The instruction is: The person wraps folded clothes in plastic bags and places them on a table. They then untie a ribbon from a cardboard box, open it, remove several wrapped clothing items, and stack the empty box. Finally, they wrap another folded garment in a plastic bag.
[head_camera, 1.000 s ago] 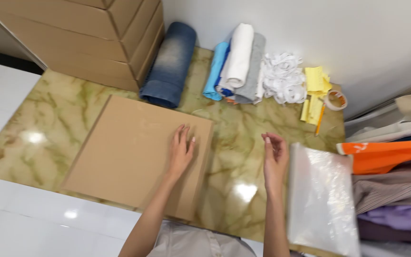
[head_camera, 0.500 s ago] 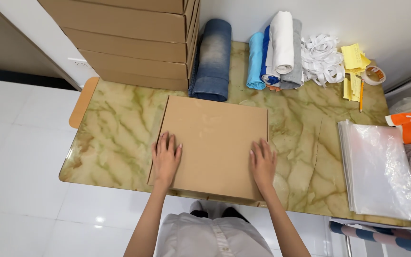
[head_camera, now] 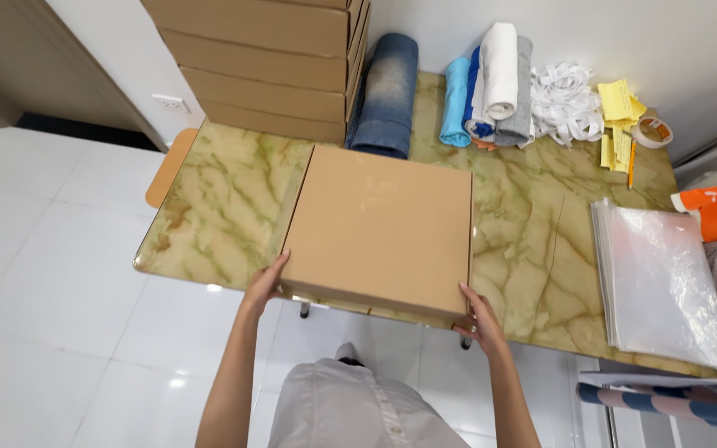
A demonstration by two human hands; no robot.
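Holding: both hands grip one flat brown cardboard box (head_camera: 378, 228) by its near corners.
Left hand (head_camera: 264, 286): fingers curl around the near left corner, closed on the edge of the box.
Right hand (head_camera: 476, 314): fingers are closed around the near right corner, the thumb on top.
Place of the box: it lies on the green marble table (head_camera: 217, 207), and its near edge reaches the table edge in front of the person.
Reason of the grip: I judge that two hands at the corners keep such a wide, thin box level and straight.
Stack: about four similar cartons (head_camera: 267, 62) are piled at the far left, out of the work area.
Rolled cloth: one denim roll (head_camera: 387, 95) and about four other rolls (head_camera: 491, 83), together at the back.
Others: one tape roll (head_camera: 651, 131), one pile of clear plastic bags (head_camera: 661, 282) at the right, within reach.
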